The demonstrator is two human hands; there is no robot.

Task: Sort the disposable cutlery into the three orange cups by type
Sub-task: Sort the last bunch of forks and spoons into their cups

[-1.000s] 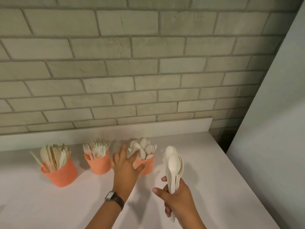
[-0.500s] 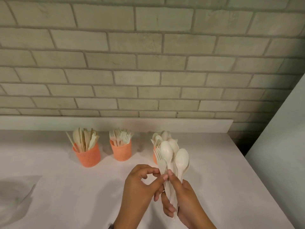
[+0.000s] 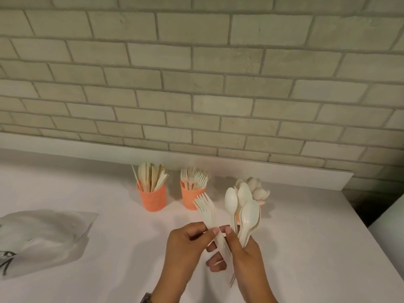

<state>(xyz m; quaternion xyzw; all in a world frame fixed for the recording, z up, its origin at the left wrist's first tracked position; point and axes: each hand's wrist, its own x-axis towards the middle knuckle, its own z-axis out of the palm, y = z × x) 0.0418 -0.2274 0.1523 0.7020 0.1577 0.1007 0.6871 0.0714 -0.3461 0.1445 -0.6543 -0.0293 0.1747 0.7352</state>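
My right hand (image 3: 244, 256) grips a bunch of white spoons (image 3: 244, 211) upright above the white counter. My left hand (image 3: 188, 246) pinches the handles of white forks (image 3: 206, 212) at the left side of that bunch, tilted away from the spoons. Three orange cups stand in a row behind. The left cup (image 3: 153, 199) holds wooden knives, the middle cup (image 3: 192, 196) holds forks. The right cup (image 3: 261, 202) holds spoons and is mostly hidden behind the held bunch.
A crumpled clear plastic bag (image 3: 41, 239) lies on the white counter (image 3: 109, 270) at the left. A brick wall runs behind the cups. The counter ends at the right beside a white panel (image 3: 389, 232).
My left hand left the spoon cup, came back to the held bunch and now pulls the forks leftwards out of it. The view has shifted, so the cups sit further left.
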